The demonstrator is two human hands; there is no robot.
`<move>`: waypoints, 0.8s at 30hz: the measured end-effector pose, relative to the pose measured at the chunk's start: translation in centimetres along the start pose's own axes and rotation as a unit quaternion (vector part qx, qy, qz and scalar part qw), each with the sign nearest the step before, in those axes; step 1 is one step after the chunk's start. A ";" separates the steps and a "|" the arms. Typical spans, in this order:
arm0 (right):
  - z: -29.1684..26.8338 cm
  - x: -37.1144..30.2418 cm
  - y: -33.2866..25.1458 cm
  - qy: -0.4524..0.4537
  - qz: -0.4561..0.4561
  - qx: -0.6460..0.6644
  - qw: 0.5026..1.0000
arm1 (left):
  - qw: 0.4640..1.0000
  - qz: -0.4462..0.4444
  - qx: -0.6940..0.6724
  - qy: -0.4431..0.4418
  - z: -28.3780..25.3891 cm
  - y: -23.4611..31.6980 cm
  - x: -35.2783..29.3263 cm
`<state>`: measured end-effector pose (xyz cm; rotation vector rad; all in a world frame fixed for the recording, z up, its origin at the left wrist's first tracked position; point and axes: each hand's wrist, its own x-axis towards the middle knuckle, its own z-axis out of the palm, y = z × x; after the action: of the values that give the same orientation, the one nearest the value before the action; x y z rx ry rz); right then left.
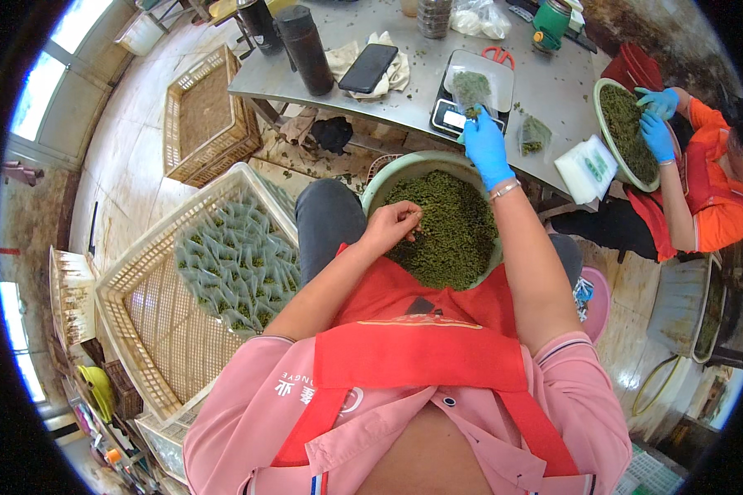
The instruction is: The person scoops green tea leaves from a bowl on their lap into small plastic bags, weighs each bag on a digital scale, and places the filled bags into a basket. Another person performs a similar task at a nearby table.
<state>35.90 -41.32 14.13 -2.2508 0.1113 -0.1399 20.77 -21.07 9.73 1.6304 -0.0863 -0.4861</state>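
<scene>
A pale green basin [373, 191] full of small green peppercorn-like berries [446, 235] stands between my knees. Above its left side my bare left hand [395, 228] is closed, fingers curled together; what they hold, if anything, is hidden. My right hand [487, 148], in a blue glove, reaches over the table to a digital scale [449, 118]. Its fingertips are closed on a little of the green berries, at the near edge of a clear plastic bag [470, 87] that lies on the scale with green berries inside.
On the metal table [409, 111] are another small filled bag [534, 134], a stack of flat bags [586, 169], red scissors [499, 57], a phone [369, 68] and a black bottle [304, 49]. A crate [144, 334] holds many filled bags. At right, a gloved co-worker handles a basin [607, 124].
</scene>
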 end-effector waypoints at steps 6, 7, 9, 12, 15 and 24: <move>-1.9 0.1 -0.7 -0.015 -0.032 -0.032 0.999 | 1.000 0.009 -0.007 0.027 0.2 0.1 -0.5; -2.3 -1.3 -1.0 -0.050 -0.009 0.045 0.998 | 0.999 0.005 -0.011 0.032 0.0 0.0 -0.7; -3.0 -5.2 -0.9 -0.014 0.023 0.225 0.974 | 0.999 0.007 -0.032 0.036 0.0 -0.1 -0.5; -2.9 -10.1 -0.4 -0.024 0.048 0.292 0.955 | 0.998 0.012 -0.056 0.030 0.4 0.0 -0.6; -2.0 -13.2 1.3 -0.203 0.040 0.288 0.935 | 0.996 0.037 -0.075 0.012 1.3 1.2 -0.3; -1.5 -15.1 1.8 -0.258 0.106 0.277 0.920 | 0.997 0.015 0.068 -0.035 0.6 2.8 -0.5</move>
<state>20.67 -41.69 12.74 -1.6291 0.0246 0.4837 20.72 -21.81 12.58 1.7431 -0.2003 -0.5227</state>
